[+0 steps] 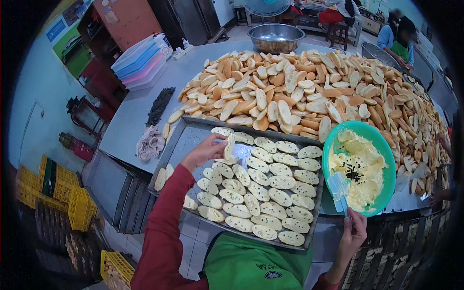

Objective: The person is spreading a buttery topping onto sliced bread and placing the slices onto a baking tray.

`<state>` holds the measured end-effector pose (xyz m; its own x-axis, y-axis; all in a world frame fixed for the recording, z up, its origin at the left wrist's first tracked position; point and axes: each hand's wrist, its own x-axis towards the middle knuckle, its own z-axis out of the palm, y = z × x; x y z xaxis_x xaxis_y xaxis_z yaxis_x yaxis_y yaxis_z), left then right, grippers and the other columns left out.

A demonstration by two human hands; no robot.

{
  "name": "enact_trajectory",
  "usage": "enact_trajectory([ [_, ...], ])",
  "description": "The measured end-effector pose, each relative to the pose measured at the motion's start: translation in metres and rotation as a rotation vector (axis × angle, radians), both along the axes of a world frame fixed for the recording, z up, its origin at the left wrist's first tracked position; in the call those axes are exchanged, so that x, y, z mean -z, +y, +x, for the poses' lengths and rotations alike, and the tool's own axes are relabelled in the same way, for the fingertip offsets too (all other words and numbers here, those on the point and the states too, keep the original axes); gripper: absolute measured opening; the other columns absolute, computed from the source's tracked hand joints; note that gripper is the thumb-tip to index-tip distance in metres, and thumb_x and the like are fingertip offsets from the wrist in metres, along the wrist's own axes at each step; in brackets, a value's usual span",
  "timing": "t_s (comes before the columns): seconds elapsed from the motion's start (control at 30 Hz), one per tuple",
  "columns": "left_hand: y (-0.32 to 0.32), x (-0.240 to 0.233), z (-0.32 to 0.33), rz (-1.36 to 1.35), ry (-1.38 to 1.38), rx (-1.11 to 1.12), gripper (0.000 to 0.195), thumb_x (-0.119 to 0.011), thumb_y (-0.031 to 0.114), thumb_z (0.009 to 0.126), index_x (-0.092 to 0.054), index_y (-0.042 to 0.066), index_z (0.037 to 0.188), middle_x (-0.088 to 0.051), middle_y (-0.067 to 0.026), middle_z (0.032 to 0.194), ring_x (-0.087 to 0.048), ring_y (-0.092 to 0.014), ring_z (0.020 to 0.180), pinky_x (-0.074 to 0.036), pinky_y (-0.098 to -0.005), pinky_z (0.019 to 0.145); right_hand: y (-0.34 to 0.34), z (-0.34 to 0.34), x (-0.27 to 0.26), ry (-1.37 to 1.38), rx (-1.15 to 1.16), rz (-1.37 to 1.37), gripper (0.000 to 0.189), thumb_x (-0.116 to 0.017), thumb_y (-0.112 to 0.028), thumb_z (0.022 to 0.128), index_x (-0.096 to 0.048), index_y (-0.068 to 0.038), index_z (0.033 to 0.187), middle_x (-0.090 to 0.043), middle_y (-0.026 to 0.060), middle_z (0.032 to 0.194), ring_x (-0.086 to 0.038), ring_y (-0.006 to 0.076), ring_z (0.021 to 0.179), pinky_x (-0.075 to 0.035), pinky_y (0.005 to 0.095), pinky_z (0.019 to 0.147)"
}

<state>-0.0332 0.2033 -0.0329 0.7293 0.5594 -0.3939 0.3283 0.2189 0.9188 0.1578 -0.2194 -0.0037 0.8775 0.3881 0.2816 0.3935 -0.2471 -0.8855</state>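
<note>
My left hand (204, 150) pinches a cream-spread bread slice (229, 146) upright over a metal baking tray (181, 143). Rows of oval bread slices with pale cream and dark bits, such as one slice (282, 182), cover the tray's middle and right; bare metal shows at its upper left. My right hand (353, 230) grips the handle of a light blue spatula (338, 186), its blade smeared with cream. The blade rests in a green bowl (390, 170) at the tray's right. In the bowl lies pale yellow cream (366, 159) with a cluster of dark bits (352, 173) on it.
A large heap of plain bread slices (290, 83) lies behind the tray. A steel bowl (276, 38), plastic boxes (143, 61), a dark brush-like item (159, 107) and a crumpled cloth (149, 144) are on the table. Stacked trays (108, 188) stand at left. Other people sit or stand farther back.
</note>
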Motion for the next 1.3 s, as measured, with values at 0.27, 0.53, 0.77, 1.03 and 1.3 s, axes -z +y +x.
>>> enact_trajectory([
  [0.27, 0.054, 0.029, 0.020, -0.065, 0.242, 0.183, 0.036, -0.047, 0.032, 0.089, -0.048, 0.005, 0.112, -0.054, -0.0044, 0.106, -0.055, -0.012, 0.092, -0.049, -0.0273, 0.077, -0.008, 0.000, -0.002, -0.006, 0.080, 0.003, 0.023, -0.056, 0.002, 0.078, -0.062, -0.001, 0.100, -0.050, 0.0032, 0.087, -0.046, 0.0077, 0.073, -0.035, 0.0175, 0.058],
  [0.53, 0.072, 0.042, 0.007, 0.000, 0.339, 0.079, 0.039, -0.050, 0.032, 0.087, -0.048, 0.002, 0.112, -0.057, -0.0057, 0.103, -0.058, -0.014, 0.088, -0.050, -0.0263, 0.077, -0.004, -0.002, -0.004, 0.051, 0.088, -0.009, 0.023, -0.058, -0.001, 0.078, -0.063, -0.002, 0.100, -0.050, 0.0027, 0.086, -0.045, 0.0082, 0.073, -0.033, 0.0176, 0.058],
  [0.77, 0.076, 0.061, -0.009, -0.025, 0.157, -0.069, 0.027, -0.049, 0.016, 0.088, -0.047, 0.000, 0.110, -0.057, -0.0089, 0.095, -0.058, -0.015, 0.083, -0.052, -0.0257, 0.072, -0.006, -0.003, -0.004, 0.042, 0.064, -0.028, 0.022, -0.057, -0.001, 0.078, -0.063, -0.002, 0.100, -0.051, 0.0044, 0.086, -0.048, 0.0106, 0.076, -0.036, 0.0187, 0.062],
  [1.03, 0.064, 0.068, -0.001, 0.177, 0.190, -0.120, 0.018, -0.054, 0.004, 0.082, -0.054, 0.001, 0.100, -0.060, -0.0078, 0.084, -0.059, -0.012, 0.073, -0.049, -0.0219, 0.064, -0.009, -0.004, -0.001, 0.035, 0.059, -0.023, 0.023, -0.056, 0.000, 0.079, -0.062, -0.001, 0.100, -0.052, 0.0061, 0.088, -0.050, 0.0130, 0.081, -0.040, 0.0209, 0.068],
  [1.3, 0.053, 0.063, 0.008, 0.323, 0.150, 0.057, 0.020, -0.059, 0.001, 0.074, -0.060, 0.001, 0.094, -0.063, -0.0074, 0.079, -0.060, -0.012, 0.072, -0.047, -0.0227, 0.066, -0.013, -0.004, -0.002, 0.077, 0.075, -0.034, 0.023, -0.057, 0.001, 0.078, -0.062, -0.001, 0.100, -0.052, 0.0063, 0.087, -0.050, 0.0137, 0.081, -0.040, 0.0217, 0.069],
])
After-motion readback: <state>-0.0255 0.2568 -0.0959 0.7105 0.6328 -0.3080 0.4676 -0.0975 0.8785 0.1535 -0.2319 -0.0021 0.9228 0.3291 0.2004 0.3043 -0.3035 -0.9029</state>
